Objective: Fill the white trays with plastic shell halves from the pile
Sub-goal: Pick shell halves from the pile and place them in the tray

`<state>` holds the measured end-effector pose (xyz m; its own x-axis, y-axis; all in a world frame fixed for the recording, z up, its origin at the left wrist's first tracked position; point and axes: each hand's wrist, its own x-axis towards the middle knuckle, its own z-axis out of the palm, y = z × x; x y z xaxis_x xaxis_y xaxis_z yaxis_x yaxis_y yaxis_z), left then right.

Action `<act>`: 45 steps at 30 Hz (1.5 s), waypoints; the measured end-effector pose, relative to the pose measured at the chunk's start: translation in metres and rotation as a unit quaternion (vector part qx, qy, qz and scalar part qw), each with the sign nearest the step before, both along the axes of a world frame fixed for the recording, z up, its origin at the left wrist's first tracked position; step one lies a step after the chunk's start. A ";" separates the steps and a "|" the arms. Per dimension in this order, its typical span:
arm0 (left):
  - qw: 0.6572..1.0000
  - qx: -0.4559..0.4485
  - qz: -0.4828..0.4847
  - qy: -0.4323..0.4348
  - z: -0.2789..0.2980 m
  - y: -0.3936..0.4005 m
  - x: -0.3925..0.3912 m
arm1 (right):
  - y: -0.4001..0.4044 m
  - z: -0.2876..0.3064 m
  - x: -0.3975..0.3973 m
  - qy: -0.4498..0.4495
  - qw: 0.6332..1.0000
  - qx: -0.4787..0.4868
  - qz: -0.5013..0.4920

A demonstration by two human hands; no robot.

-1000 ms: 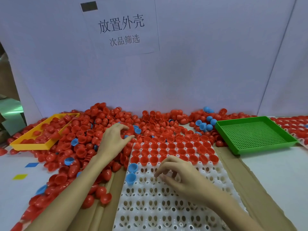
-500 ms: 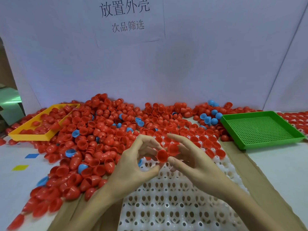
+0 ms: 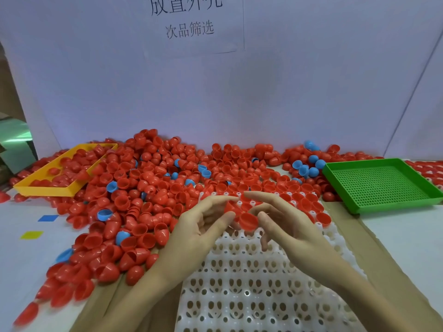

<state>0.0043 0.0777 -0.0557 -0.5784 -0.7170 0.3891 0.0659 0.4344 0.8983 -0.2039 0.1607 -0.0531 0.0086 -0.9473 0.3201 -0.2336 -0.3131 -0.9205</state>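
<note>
Both hands meet above the far part of the white tray (image 3: 251, 283). My left hand (image 3: 201, 226) pinches a red shell half (image 3: 229, 207) between thumb and fingers. My right hand (image 3: 285, 224) pinches a second red shell half (image 3: 248, 220), its hollow side facing me. The tray's far rows hold red shell halves (image 3: 309, 204); its near pockets stand bare. A big pile of red and blue shell halves (image 3: 148, 188) spreads to the left and behind the tray.
A yellow tray (image 3: 48, 188) with red shells lies at the far left. A green perforated tray (image 3: 383, 185) sits at the right. Brown cardboard (image 3: 374, 245) lies under the white tray. A white wall with a paper sign (image 3: 189, 22) closes the back.
My left hand left the pile with a red shell and came over the tray. My right hand rose from the tray's pockets to meet it, and now pinches a shell too.
</note>
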 end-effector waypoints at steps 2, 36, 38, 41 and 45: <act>0.999 0.036 -0.019 0.006 0.001 -0.002 0.002 | 0.001 0.000 0.003 0.004 1.000 -0.014 -0.002; 0.985 -0.004 0.163 -0.051 -0.005 -0.042 0.019 | -0.017 -0.006 0.027 0.271 0.958 0.010 -0.091; 0.981 -0.018 0.187 -0.054 -0.005 -0.048 0.023 | -0.024 -0.005 0.034 0.312 0.946 0.012 -0.089; 0.975 -0.033 0.209 -0.069 -0.008 -0.052 0.026 | -0.033 -0.005 0.043 0.369 0.925 0.012 -0.093; 0.971 -0.044 0.217 -0.084 -0.011 -0.056 0.028 | -0.036 -0.006 0.047 0.382 0.919 0.022 -0.097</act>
<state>0.0327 0.0218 -0.0665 -0.2890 -0.8755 0.3872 -0.2849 0.4648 0.8383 -0.1569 0.1243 -0.0587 0.0439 -0.9665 0.2530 -0.8640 -0.1639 -0.4761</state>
